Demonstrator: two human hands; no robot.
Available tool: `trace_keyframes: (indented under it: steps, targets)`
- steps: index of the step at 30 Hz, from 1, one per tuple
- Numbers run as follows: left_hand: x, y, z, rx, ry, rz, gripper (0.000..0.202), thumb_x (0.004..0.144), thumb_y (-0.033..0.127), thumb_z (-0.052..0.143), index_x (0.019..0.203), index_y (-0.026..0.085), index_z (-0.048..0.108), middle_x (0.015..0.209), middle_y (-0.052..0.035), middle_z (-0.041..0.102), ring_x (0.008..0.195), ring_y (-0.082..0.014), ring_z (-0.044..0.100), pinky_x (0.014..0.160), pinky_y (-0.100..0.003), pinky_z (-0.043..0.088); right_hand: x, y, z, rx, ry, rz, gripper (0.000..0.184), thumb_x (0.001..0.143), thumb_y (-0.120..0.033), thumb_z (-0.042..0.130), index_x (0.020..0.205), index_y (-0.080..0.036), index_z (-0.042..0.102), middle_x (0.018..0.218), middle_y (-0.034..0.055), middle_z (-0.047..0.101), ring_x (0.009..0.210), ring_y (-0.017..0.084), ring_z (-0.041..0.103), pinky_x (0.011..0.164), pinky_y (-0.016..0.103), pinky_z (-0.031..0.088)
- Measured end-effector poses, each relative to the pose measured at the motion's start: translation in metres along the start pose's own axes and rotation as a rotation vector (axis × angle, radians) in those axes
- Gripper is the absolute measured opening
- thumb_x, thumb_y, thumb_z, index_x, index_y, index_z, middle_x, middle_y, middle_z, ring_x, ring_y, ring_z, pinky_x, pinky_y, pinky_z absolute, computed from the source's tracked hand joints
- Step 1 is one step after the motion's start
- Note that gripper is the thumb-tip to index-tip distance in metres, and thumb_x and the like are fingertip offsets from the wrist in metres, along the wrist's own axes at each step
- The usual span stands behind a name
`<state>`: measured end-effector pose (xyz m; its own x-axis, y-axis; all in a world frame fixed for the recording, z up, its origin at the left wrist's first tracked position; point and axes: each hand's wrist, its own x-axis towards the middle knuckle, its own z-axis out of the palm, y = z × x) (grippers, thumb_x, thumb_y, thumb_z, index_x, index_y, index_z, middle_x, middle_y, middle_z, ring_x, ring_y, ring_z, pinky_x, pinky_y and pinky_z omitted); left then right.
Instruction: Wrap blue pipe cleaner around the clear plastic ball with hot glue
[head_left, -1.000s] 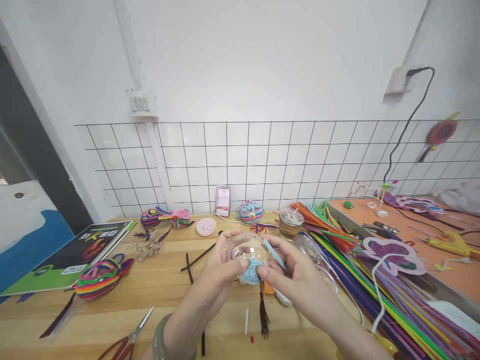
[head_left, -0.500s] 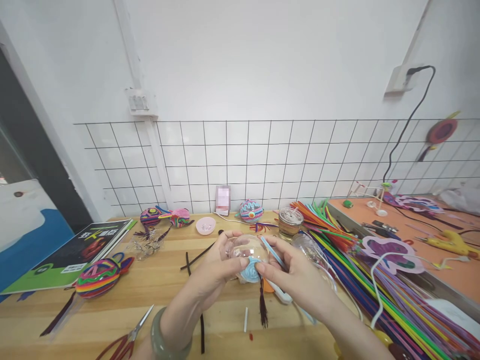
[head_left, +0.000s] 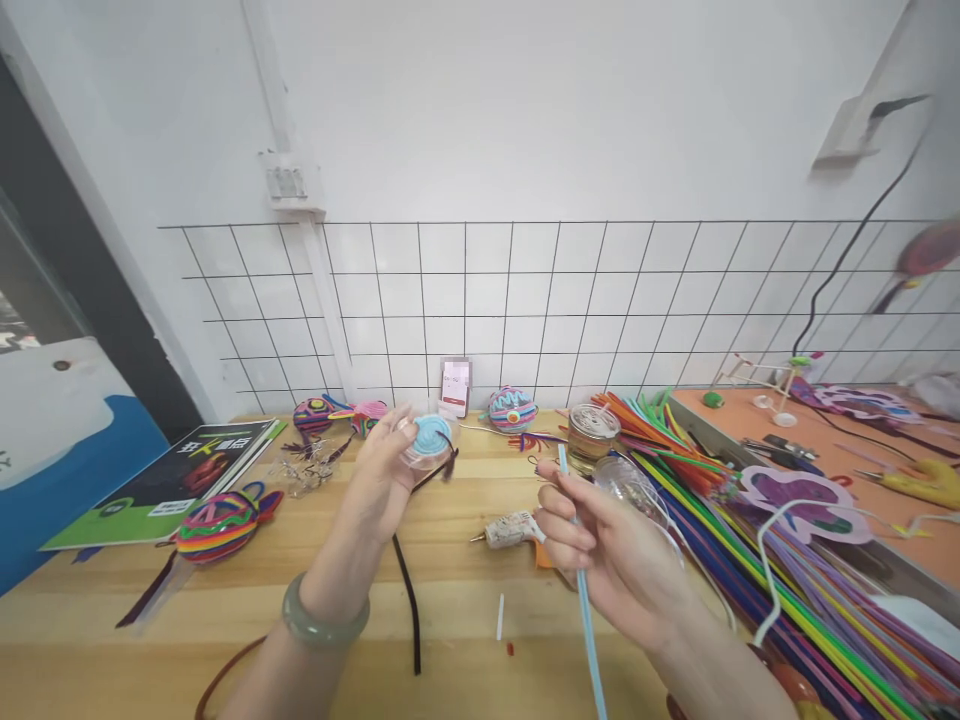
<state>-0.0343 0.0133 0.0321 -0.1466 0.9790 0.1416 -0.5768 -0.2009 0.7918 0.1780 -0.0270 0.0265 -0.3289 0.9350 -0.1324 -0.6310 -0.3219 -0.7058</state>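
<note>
Clear ball (head_left: 421, 461) with a light-blue coil (head_left: 431, 436) is gripped between the thumb and fingers of the left hand (head_left: 382, 478), above the table (head_left: 465, 620). Fingers of the right hand (head_left: 600, 545) are curled around a light-blue strip (head_left: 587, 620) that runs downward. Glue gun (head_left: 510, 530) lies just beside that hand; a dark strip (head_left: 409, 590) and white stick (head_left: 500, 617) lie between the forearms, a glass jar (head_left: 591, 440) farther back.

A craft workshop, judging by the bundled pipe cleaners (head_left: 825, 640), glue gun (head_left: 510, 530) and wooden worktable (head_left: 465, 610).
</note>
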Motion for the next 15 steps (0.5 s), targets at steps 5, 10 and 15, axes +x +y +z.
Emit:
trace_keyframes:
  steps: [5, 10, 15]
  targets:
    - [0.001, 0.005, -0.004, -0.035, 0.029, 0.040, 0.032, 0.067, 0.025, 0.075, 0.095, 0.017, 0.062, 0.090, -0.0036, 0.068, 0.086, -0.0222, 0.067, 0.074, -0.034, 0.054, -0.001, 0.037, 0.006, -0.347, -0.085, -0.016, 0.028, 0.091, -0.041, 0.049, 0.106, -0.019, 0.057, 0.069, -0.0046, 0.042, 0.048, 0.006, 0.031, 0.045, 0.019, 0.030]
    - [0.001, -0.001, -0.002, -0.040, 0.035, -0.010, 0.029, 0.071, 0.024, 0.073, 0.097, 0.016, 0.062, 0.095, -0.0067, 0.070, 0.083, -0.0198, 0.067, 0.074, -0.033, 0.054, 0.030, 0.084, -0.016, -1.145, -0.180, -0.247, 0.029, 0.093, -0.033, 0.039, 0.080, -0.017, 0.060, 0.075, 0.0034, 0.051, 0.073, 0.019, 0.052, 0.069, 0.034, 0.046]
    - [0.002, 0.001, -0.004, -0.045, 0.012, -0.009, 0.028, 0.071, 0.025, 0.074, 0.095, 0.016, 0.062, 0.093, -0.0066, 0.070, 0.086, -0.0215, 0.067, 0.077, -0.034, 0.054, 0.039, 0.097, -0.015, -1.469, -0.249, -0.369, 0.024, 0.090, -0.016, 0.047, 0.069, -0.019, 0.057, 0.078, 0.0041, 0.054, 0.076, 0.019, 0.052, 0.072, 0.032, 0.042]
